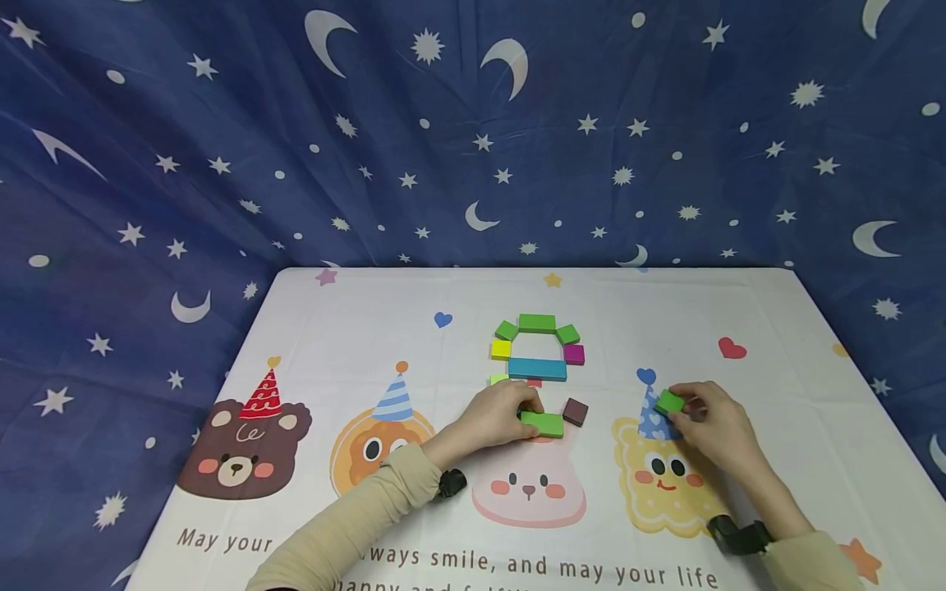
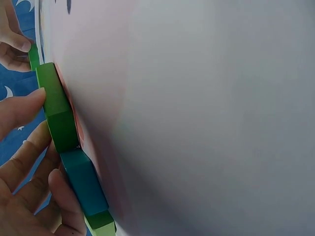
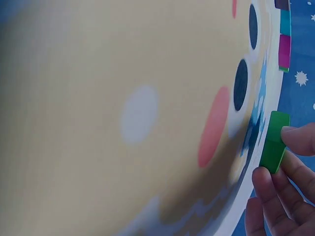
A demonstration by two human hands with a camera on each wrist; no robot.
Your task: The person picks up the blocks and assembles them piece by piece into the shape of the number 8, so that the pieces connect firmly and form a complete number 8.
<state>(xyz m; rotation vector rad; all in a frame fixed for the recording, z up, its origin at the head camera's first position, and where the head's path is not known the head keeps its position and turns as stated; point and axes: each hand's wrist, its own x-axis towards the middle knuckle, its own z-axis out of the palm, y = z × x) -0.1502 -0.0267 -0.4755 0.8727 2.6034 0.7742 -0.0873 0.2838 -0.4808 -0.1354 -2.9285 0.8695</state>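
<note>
My left hand [image 1: 497, 414] pinches a long green block [image 1: 543, 424] low over the pink rabbit print, thumb on its near side. The left wrist view shows the same long green block [image 2: 58, 105], with a blue block [image 2: 86, 179] just past it. Over to the right, my right hand [image 1: 717, 423] holds a small green block [image 1: 669, 402] between thumb and fingers, over the printed blue party hat. That small block [image 3: 274, 141] also shows at the fingertips in the right wrist view. A dark brown block [image 1: 576, 412] lies beside the right end of the long green one.
Behind my left hand is a ring of blocks: a green bar [image 1: 537, 323] on top, small green corners, a yellow block [image 1: 501, 350], a magenta block [image 1: 574, 355] and a blue bar [image 1: 537, 369]. A light green block [image 1: 498, 380] is partly hidden. A starry curtain [image 1: 562, 189] backs the table.
</note>
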